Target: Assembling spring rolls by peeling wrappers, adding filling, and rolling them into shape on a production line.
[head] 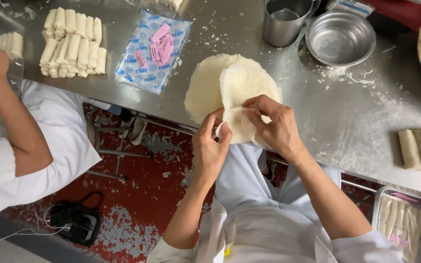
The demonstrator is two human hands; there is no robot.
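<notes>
- Two hands work at the near edge of the steel table: the left hand pinches the lower corner of a thin white wrapper sheet between thumb and fingertips, the other fingers curled.
- On the right hand, the fingers are bent and grip the same sheet from above; its palm side is hidden.
- Under the sheet lies a round wrapper stack.
- Farther away stand a steel bowl and rolled spring rolls; a tub at the right edge is cut off.
</notes>
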